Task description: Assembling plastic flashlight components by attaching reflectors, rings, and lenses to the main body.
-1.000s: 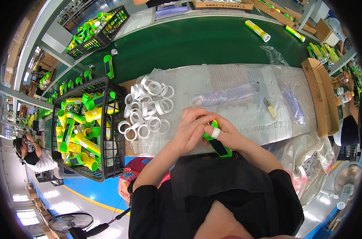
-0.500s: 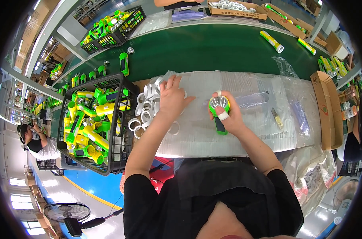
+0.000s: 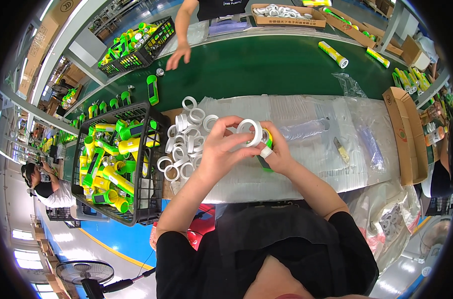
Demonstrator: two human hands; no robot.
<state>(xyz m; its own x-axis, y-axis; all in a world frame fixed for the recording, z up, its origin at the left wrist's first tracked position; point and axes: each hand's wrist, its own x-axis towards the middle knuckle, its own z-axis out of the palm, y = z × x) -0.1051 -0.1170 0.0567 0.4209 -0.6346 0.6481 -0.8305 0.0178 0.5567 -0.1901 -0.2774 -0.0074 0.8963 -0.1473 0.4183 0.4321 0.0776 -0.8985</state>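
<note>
Left hand (image 3: 222, 150): fingers clamped on white ring (image 3: 259, 133), now away from loose rings (image 3: 180, 122) along the surface's (image 3: 311, 174) left edge. Right hand (image 3: 281, 156): fingers around green-and-yellow flashlight (image 3: 270, 142), beside that ring, above the surface's left half. Co-worker's hand (image 3: 180, 56): newly in view, near green worktop's (image 3: 236, 67) far edge.

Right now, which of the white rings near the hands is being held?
The white ring gripped in the left hand, close to the right hand; the other rings lie loose, clustered beside the nearer black crate.
</note>
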